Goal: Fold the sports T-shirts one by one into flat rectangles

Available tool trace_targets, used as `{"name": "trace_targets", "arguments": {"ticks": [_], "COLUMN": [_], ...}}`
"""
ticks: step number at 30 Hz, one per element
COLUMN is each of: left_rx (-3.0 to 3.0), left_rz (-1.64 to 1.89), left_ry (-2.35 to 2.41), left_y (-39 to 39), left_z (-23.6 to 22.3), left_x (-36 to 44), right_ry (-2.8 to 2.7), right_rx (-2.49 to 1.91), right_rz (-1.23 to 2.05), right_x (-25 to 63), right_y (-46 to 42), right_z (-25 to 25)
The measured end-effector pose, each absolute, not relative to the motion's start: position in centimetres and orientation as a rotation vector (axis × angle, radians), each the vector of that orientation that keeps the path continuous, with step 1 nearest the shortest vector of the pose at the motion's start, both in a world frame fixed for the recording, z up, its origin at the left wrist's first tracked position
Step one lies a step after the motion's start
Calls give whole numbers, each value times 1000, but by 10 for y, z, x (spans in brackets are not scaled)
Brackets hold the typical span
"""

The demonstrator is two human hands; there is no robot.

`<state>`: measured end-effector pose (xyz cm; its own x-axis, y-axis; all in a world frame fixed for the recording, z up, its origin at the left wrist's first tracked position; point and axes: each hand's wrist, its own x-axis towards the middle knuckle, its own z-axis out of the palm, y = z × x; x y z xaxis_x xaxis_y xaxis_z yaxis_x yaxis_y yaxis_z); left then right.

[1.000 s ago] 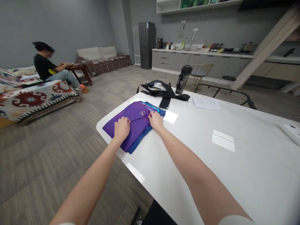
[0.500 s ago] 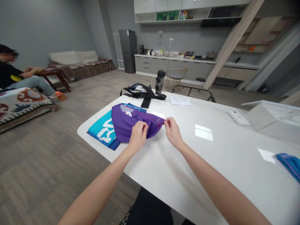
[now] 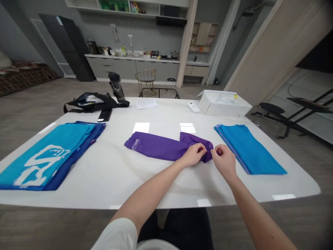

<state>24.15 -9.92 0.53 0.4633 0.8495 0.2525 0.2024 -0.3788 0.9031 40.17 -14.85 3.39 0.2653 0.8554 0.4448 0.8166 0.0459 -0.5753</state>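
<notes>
A purple garment (image 3: 161, 147) lies stretched across the middle of the white table (image 3: 114, 173), its printed end to the left. My left hand (image 3: 194, 154) pinches the garment's right end, fingers closed on the cloth. My right hand (image 3: 225, 161) is just beside it, also pinching that same purple edge. A folded blue garment (image 3: 248, 147) lies flat to the right of my hands. At the table's left end sits a stack of folded garments (image 3: 49, 152), turquoise with a white print on top and dark blue beneath.
At the far side of the table are a black bag (image 3: 91, 101), a phone (image 3: 104, 115), a dark bottle (image 3: 116, 86), a sheet of paper (image 3: 146, 103), a white remote (image 3: 194, 107) and a white box (image 3: 223, 103). A gold chair (image 3: 147, 78) stands behind.
Both hands have carried the purple garment off the left stack and across to the table's middle, where it now lies stretched out. My view has swung right, showing the blue garment and white box.
</notes>
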Motion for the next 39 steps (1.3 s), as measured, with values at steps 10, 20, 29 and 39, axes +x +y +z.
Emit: {"name": "trace_targets", "arguments": {"ticks": [10,20,29,39], "left_rx": [2352,2296,1868,647], "left_rz": [270,290,453,1320], "left_ry": [1696,1541,1949,792], "left_y": [-81,-153,-158,-24], "left_z": [16,34,10,5], "left_x": [150,67,30,76], "right_ry": [-2147,-2626,-2397,-1790], "right_rx": [-1535,-1205,-1516,-1848], "right_rz": [336,1034,861,1190], "right_x": [385,283,231,269], "right_y": [-101,-158,-89,8], "right_z": [5,40,32,11]}}
